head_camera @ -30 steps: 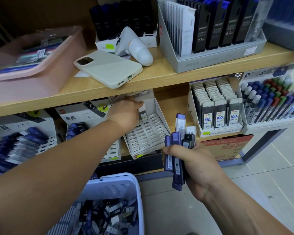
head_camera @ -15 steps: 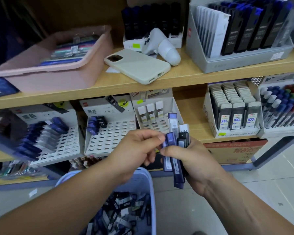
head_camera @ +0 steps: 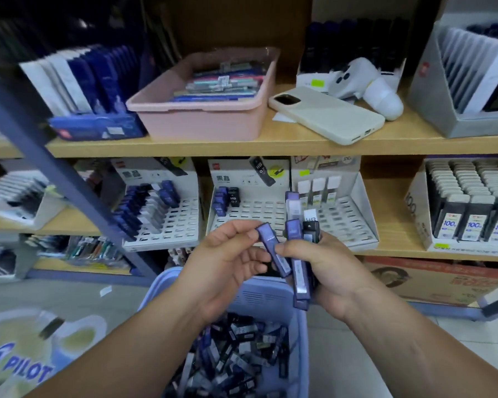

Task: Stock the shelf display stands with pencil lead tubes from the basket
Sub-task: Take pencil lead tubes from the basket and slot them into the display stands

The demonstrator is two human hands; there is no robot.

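My right hand (head_camera: 325, 271) grips a bunch of pencil lead tubes (head_camera: 299, 248), purple, white and black, held upright in front of the lower shelf. My left hand (head_camera: 227, 262) pinches the top of one purple tube (head_camera: 272, 248) that leans out of the bunch. Below my hands sits a light blue basket (head_camera: 259, 297) with several dark tubes (head_camera: 236, 357) piled inside. Three white slotted display stands line the lower shelf: the left stand (head_camera: 181, 222) is partly filled, the middle stand (head_camera: 256, 211) holds a few tubes at its back left, and the right stand (head_camera: 348, 219) has three white tubes at the back.
On the upper shelf lie a pink tray (head_camera: 207, 116) of pens, a cream phone (head_camera: 325, 116) and a white device (head_camera: 368, 87). Grey display boxes (head_camera: 466, 214) of lead cases stand at the right. A blue rack post (head_camera: 55, 156) slants across the left.
My left hand came back from the right stand to the bunch and now pinches a purple tube. The view has swung left, bringing the left-hand stands into sight.
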